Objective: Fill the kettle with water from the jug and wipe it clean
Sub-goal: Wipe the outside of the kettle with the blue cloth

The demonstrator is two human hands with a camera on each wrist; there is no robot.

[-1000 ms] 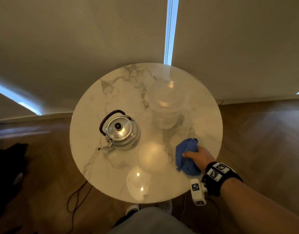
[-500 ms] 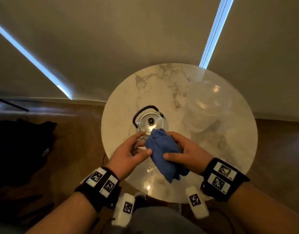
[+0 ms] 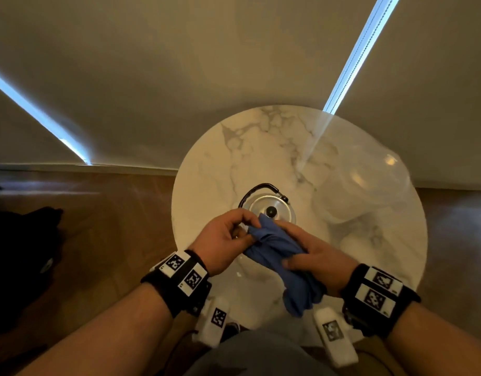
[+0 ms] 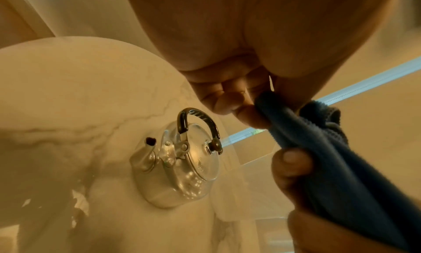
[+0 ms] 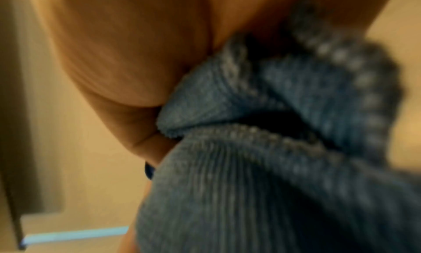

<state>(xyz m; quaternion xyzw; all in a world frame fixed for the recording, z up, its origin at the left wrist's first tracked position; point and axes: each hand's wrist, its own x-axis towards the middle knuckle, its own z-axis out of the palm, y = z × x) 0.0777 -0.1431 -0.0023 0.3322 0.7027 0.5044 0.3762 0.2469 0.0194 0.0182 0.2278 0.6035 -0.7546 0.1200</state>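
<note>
Head view: cloth between hands.

dim warm light, bright blue-white gaps between window blinds toward one o'clock, wide-angle bending at edges, right wrist view badly blurred.

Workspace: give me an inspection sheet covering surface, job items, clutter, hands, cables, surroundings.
Surface: round marble table, glossy.
Job's things: metal kettle upright, lid on, handle raised; clear jug behind and to its right; blue cloth held above the table.
Clutter: nothing seen.
Grippers: left hand pinches the cloth's upper end; right hand grips its middle.
Cables: nothing clearly seen.
Surroundings: wooden floor, pale blinds, dark object on the floor at left.
</note>
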